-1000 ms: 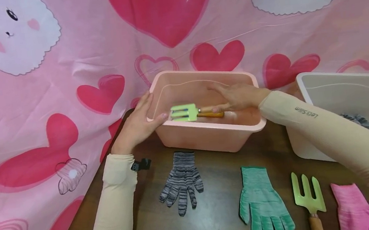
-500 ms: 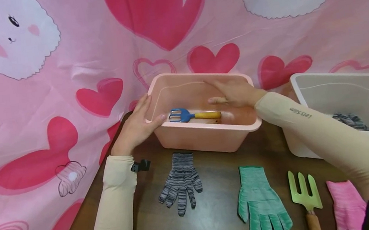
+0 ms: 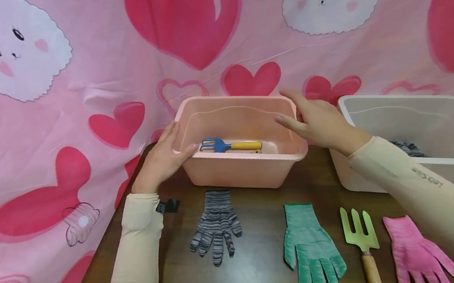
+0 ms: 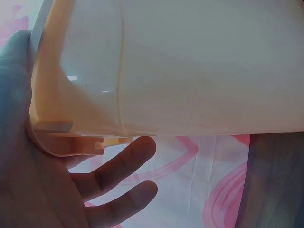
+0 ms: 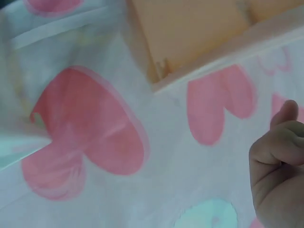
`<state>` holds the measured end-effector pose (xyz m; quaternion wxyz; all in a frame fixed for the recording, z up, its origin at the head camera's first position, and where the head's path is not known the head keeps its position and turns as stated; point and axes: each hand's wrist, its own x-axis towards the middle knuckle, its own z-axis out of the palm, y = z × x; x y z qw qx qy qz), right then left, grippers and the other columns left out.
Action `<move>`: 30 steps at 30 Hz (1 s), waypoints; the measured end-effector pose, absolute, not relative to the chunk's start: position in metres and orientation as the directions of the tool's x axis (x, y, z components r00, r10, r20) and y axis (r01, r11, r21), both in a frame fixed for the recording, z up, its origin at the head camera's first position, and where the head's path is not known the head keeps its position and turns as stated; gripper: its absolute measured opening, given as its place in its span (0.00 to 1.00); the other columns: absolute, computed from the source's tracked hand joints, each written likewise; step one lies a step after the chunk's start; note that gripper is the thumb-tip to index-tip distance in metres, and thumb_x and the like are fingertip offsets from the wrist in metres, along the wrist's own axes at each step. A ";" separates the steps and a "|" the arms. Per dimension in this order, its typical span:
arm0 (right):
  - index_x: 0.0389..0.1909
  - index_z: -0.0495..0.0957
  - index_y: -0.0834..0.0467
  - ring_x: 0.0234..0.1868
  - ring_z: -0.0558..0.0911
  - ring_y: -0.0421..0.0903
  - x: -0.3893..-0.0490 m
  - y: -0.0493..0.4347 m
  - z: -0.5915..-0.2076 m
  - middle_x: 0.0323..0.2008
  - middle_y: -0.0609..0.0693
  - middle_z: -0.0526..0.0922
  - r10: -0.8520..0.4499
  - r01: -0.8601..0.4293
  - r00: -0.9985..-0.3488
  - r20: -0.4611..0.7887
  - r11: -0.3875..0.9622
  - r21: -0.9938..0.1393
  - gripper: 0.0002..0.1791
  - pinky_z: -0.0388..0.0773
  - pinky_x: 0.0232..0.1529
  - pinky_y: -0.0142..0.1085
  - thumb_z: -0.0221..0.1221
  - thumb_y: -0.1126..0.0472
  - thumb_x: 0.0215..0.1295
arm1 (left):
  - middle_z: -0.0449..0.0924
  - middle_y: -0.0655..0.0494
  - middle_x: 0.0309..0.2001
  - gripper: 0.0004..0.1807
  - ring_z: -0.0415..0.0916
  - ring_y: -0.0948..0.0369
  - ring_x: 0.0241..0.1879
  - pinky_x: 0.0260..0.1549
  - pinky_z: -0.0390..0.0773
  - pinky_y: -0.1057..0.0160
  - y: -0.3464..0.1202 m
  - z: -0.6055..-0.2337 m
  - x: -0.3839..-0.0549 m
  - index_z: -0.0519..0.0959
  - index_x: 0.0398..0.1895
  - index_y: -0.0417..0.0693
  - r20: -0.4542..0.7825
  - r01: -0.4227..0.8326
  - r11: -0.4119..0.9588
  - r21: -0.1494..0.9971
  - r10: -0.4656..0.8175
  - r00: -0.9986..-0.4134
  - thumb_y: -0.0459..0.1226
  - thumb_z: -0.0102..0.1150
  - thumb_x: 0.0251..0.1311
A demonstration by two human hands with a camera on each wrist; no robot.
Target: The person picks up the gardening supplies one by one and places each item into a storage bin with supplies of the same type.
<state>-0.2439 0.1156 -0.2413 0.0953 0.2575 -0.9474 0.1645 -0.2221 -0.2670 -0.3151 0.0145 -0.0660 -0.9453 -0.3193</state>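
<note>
My left hand [image 3: 160,162] rests on the left front corner of a pink plastic bin [image 3: 238,170], thumb along the front rim and fingers at the left side. In the left wrist view its fingers [image 4: 126,164] are fairly straight and spread. My right hand [image 3: 320,120] hovers at the bin's right rim with nothing in it, thumb and forefinger apart. Inside the bin lies a small blue hand fork [image 3: 220,145] with a yellow handle. Beneath that handle shows a bit of a wooden handle end; the rest is hidden by the front wall.
On the brown table [image 3: 247,254] lie a grey striped glove [image 3: 218,225], a green glove [image 3: 310,248], a light-green hand fork [image 3: 362,238] and a pink glove [image 3: 417,250]. A pale grey bin [image 3: 363,168] to the right holds something grey striped. A heart-printed cloth hangs behind.
My right hand has let go of a light-green hand fork in the pink bin, then risen out to the right. The left hand stays at the corner. The head view has shifted right.
</note>
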 end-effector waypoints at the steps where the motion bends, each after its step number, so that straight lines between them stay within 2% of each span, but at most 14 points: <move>1: 0.76 0.59 0.50 0.31 0.79 0.52 -0.237 0.119 -0.241 0.27 0.51 0.76 -0.456 -0.518 -0.850 0.265 0.814 -0.264 0.40 0.80 0.35 0.51 0.55 0.35 0.70 | 0.38 0.58 0.82 0.56 0.48 0.42 0.76 0.65 0.57 0.31 -0.268 -0.315 -0.222 0.41 0.83 0.58 0.067 0.131 0.787 0.603 0.114 -0.991 0.68 0.55 0.60; 8: 0.67 0.71 0.55 0.22 0.70 0.42 -0.192 0.147 -0.253 0.23 0.43 0.72 -0.496 -0.562 -0.820 0.287 0.792 -0.238 0.29 0.70 0.24 0.39 0.64 0.51 0.69 | 0.38 0.58 0.82 0.54 0.46 0.42 0.76 0.65 0.56 0.30 -0.270 -0.318 -0.222 0.41 0.83 0.59 0.057 0.119 0.775 0.620 0.106 -0.993 0.63 0.58 0.62; 12: 0.63 0.75 0.55 0.20 0.68 0.37 -0.164 0.160 -0.265 0.21 0.39 0.69 -0.504 -0.573 -0.809 0.301 0.790 -0.217 0.25 0.67 0.21 0.36 0.65 0.53 0.68 | 0.37 0.58 0.82 0.54 0.46 0.42 0.76 0.65 0.55 0.29 -0.269 -0.317 -0.221 0.41 0.83 0.59 0.057 0.118 0.773 0.624 0.105 -0.993 0.63 0.57 0.62; 15: 0.59 0.76 0.55 0.19 0.65 0.35 -0.141 0.170 -0.277 0.20 0.37 0.67 -0.478 -0.539 -0.834 0.276 0.812 -0.222 0.22 0.65 0.20 0.34 0.65 0.52 0.68 | 0.37 0.57 0.82 0.55 0.46 0.41 0.76 0.65 0.55 0.29 -0.268 -0.317 -0.220 0.40 0.83 0.59 0.057 0.118 0.771 0.626 0.106 -0.993 0.65 0.57 0.61; 21: 0.49 0.79 0.53 0.19 0.66 0.31 -0.099 0.191 -0.310 0.20 0.34 0.67 -0.418 -0.432 -0.902 0.111 0.864 -0.257 0.15 0.66 0.20 0.34 0.66 0.50 0.67 | 0.36 0.57 0.82 0.56 0.46 0.41 0.76 0.65 0.55 0.29 -0.266 -0.317 -0.220 0.40 0.83 0.59 0.054 0.118 0.767 0.631 0.108 -0.993 0.66 0.56 0.61; 24: 0.40 0.78 0.49 0.19 0.64 0.32 -0.081 0.200 -0.330 0.18 0.34 0.65 -0.384 -0.379 -0.923 0.035 0.888 -0.261 0.10 0.65 0.20 0.33 0.67 0.49 0.66 | 0.36 0.57 0.82 0.55 0.46 0.41 0.76 0.64 0.56 0.29 -0.266 -0.316 -0.220 0.40 0.83 0.60 0.062 0.122 0.766 0.631 0.107 -0.992 0.65 0.57 0.62; 27: 0.32 0.73 0.47 0.16 0.62 0.33 -0.064 0.206 -0.350 0.16 0.36 0.62 -0.339 -0.322 -0.941 -0.017 0.909 -0.264 0.12 0.62 0.18 0.32 0.67 0.50 0.66 | 0.36 0.57 0.82 0.55 0.46 0.41 0.76 0.64 0.57 0.29 -0.266 -0.315 -0.220 0.40 0.83 0.60 0.067 0.126 0.765 0.632 0.109 -0.992 0.64 0.58 0.62; 30: 0.30 0.71 0.49 0.16 0.64 0.37 -0.050 0.211 -0.365 0.14 0.39 0.62 -0.271 -0.234 -0.955 -0.123 0.938 -0.255 0.15 0.63 0.19 0.35 0.64 0.47 0.68 | 0.36 0.57 0.82 0.55 0.46 0.41 0.76 0.64 0.56 0.29 -0.265 -0.314 -0.219 0.40 0.83 0.59 0.070 0.134 0.766 0.629 0.116 -0.991 0.65 0.56 0.62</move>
